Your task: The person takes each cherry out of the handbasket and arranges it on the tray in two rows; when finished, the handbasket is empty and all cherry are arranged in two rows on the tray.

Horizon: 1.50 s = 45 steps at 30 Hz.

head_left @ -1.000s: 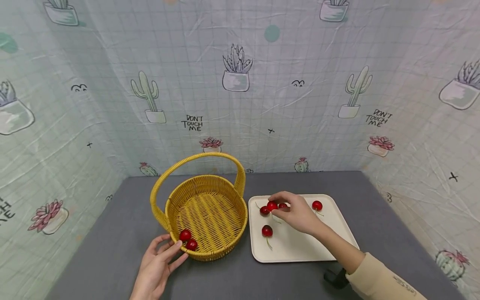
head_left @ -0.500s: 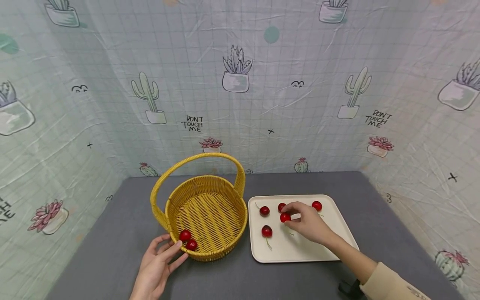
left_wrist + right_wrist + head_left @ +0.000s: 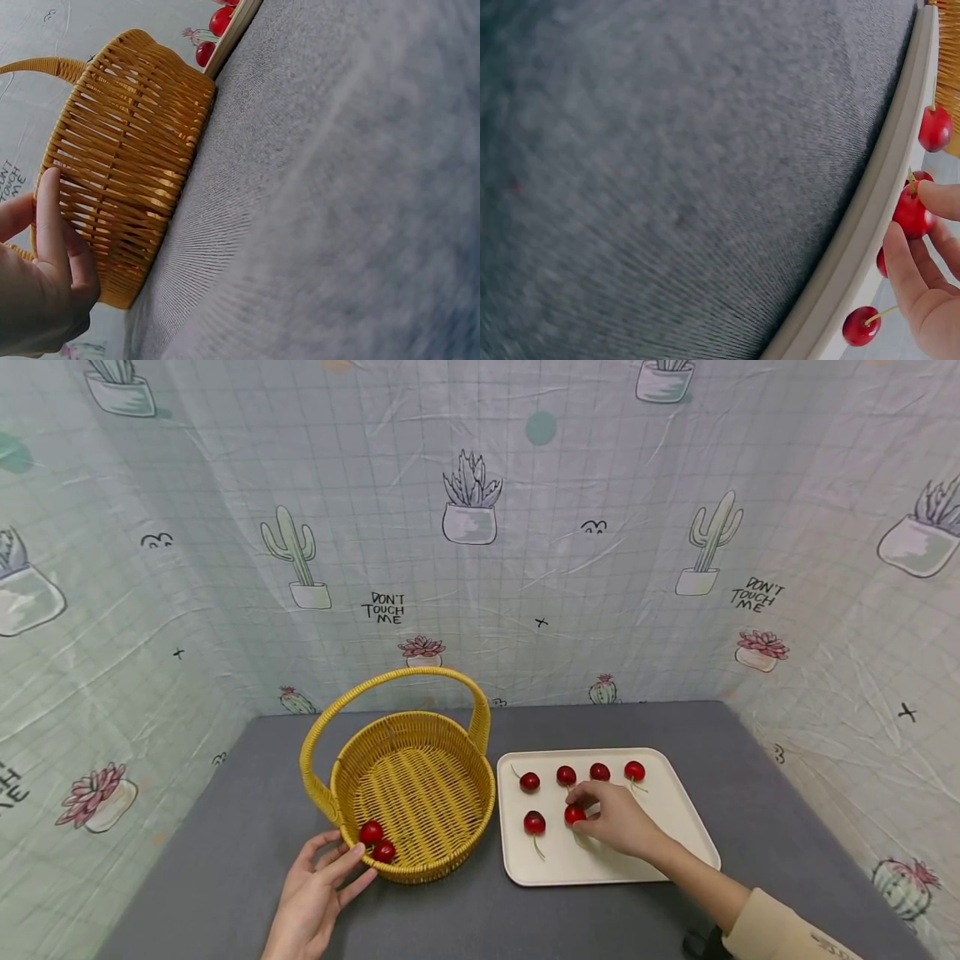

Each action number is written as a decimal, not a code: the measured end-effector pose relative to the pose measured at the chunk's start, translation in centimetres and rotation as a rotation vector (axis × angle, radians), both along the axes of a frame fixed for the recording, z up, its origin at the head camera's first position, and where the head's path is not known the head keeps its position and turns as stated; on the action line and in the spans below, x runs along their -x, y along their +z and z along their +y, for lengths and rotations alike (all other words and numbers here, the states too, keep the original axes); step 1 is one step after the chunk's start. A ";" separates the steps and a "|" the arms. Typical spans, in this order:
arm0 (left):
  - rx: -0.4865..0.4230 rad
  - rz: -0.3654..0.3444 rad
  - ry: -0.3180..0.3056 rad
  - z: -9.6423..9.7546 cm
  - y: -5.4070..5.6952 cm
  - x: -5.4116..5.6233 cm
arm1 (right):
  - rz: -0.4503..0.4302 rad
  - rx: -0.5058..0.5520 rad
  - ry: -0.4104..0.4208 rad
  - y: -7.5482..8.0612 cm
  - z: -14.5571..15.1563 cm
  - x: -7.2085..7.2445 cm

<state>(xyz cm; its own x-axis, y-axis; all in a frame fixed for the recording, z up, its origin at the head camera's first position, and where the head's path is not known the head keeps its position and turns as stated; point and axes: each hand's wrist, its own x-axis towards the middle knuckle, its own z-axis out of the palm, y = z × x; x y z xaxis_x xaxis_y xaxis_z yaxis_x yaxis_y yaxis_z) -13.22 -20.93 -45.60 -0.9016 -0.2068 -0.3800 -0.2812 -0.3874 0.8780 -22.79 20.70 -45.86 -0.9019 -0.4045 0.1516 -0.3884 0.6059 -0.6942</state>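
Note:
My right hand [image 3: 618, 818] pinches a red cherry [image 3: 574, 814] between thumb and fingers, low over the cream tray [image 3: 615, 872]. In the right wrist view that cherry [image 3: 913, 214] shows its green stem by the thumb. To its left on the tray lies another cherry [image 3: 534, 822], stem toward me. Several more cherries [image 3: 599, 772] form a row along the tray's back. My left hand [image 3: 311, 889] holds the near left rim of the yellow woven basket [image 3: 420, 718], thumb at the rim and fingers against the outer wall [image 3: 120, 195]. Two cherries [image 3: 371, 832] lie inside, near that thumb.
The basket's tall arched handle [image 3: 405, 674] rises over its opening. Basket and tray stand side by side on a grey cloth-covered table [image 3: 450, 922]. A printed cactus curtain [image 3: 525, 577] hangs behind and along both sides. A dark strap [image 3: 701, 943] shows by the right sleeve.
My right hand has carried its cherry rightward, then toward me, from the tray's back row to right of the front cherry. The left hand and basket have stayed put.

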 end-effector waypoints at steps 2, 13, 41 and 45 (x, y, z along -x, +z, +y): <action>0.000 0.000 -0.002 0.0 0.0 0.0 | -0.002 -0.010 -0.004 -0.1 0.0 0.0; -0.002 -0.006 0.000 0.0 0.1 0.2 | -0.013 -0.015 0.019 0.1 0.2 -0.1; -0.007 -0.003 -0.002 -0.2 -0.1 0.3 | 0.136 -0.043 0.281 5.3 -8.1 1.3; -0.007 -0.009 0.002 -0.2 -0.1 0.2 | 0.116 -0.032 0.358 5.7 -10.5 1.3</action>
<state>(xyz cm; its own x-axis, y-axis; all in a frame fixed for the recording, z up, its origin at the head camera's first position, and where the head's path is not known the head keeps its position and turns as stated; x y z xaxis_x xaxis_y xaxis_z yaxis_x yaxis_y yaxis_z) -13.38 -21.11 -45.74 -0.8979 -0.2056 -0.3891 -0.2882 -0.3936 0.8729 -24.11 10.22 -40.16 -0.6797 -0.6975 0.2270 -0.6549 0.4378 -0.6160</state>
